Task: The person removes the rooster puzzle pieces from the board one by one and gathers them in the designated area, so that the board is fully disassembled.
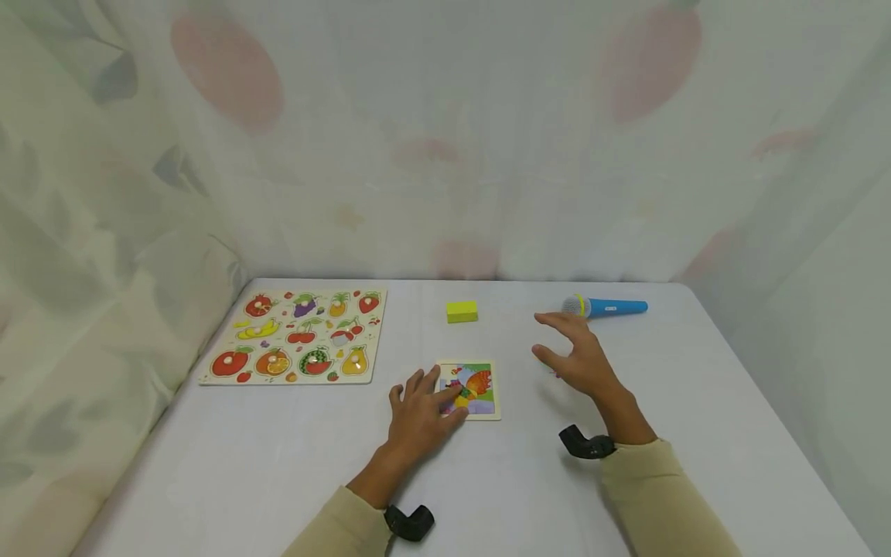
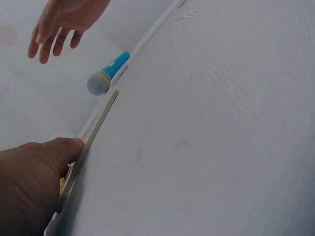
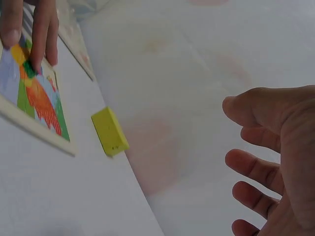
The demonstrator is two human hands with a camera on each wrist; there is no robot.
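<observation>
A small square picture puzzle (image 1: 480,391) with a light frame lies flat mid-table, showing an orange-winged figure. My left hand (image 1: 421,414) rests on its left part with fingers spread, covering some of the picture; its fingertips (image 3: 37,59) touch the picture in the right wrist view. My right hand (image 1: 581,360) hovers over the table to the right of the puzzle, thumb and fingers apart, with nothing between them. A tiny pink bit (image 1: 556,375) shows just below that hand; the rest of it is hidden.
A fruit peg puzzle board (image 1: 377,340) lies at the left. Behind the square puzzle sits a yellow block (image 1: 462,312). A blue toy microphone (image 1: 616,307) lies at the back right, beyond my right hand. Printed curtains (image 1: 445,155) stand behind the table.
</observation>
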